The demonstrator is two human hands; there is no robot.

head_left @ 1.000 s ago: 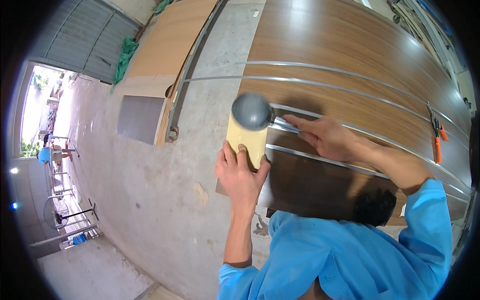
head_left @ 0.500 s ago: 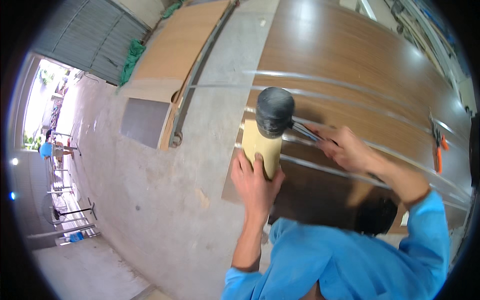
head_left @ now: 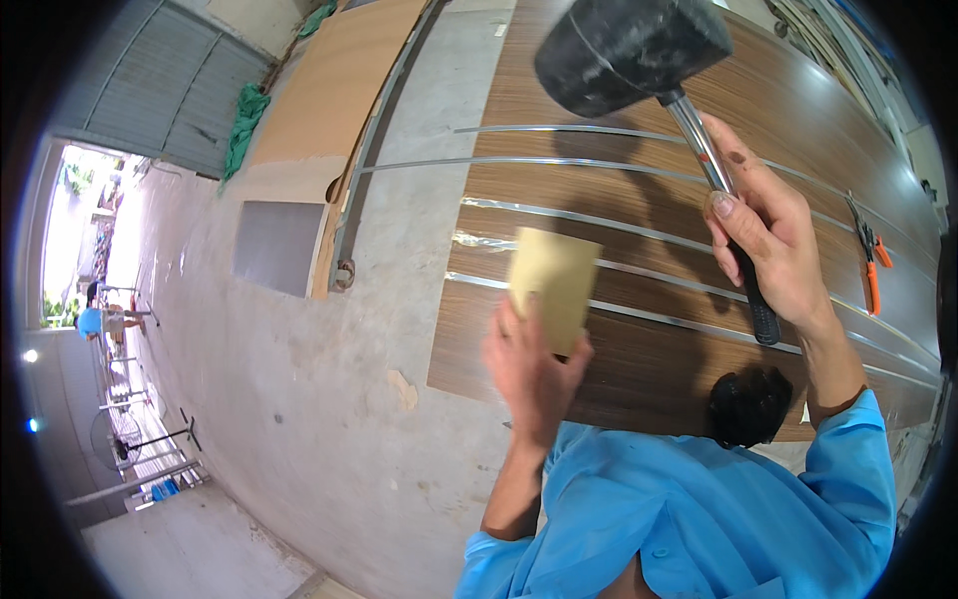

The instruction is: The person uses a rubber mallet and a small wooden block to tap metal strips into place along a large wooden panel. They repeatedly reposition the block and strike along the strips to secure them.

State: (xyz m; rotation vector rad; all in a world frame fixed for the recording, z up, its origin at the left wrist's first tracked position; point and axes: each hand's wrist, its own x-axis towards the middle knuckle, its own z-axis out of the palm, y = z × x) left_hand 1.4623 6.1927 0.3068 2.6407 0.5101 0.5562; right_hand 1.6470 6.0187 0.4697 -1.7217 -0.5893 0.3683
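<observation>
A black rubber mallet [head_left: 624,55] with a metal shaft and black grip is raised high, its head near the top of the view. My right hand [head_left: 773,235] is closed around its handle. With fingers and thumb, my left hand [head_left: 534,354] grips a pale yellow rectangular block [head_left: 557,275]. The block is over the thin metal strips [head_left: 649,240], which run roughly side by side across a brown wood-grain panel [head_left: 639,369]. Whether the block touches a strip is hidden from this angle.
Orange-handled snips [head_left: 870,265] lie on the panel at the right. A large tan board [head_left: 329,90] and a grey sheet [head_left: 281,245] lie to the left on the concrete floor [head_left: 329,419]. Far left, another person [head_left: 95,321] is near a standing fan [head_left: 118,439].
The mallet has risen from the block toward the top of the view, lifted by my right hand. My left hand and the block have shifted slightly right, and more of the block's face shows.
</observation>
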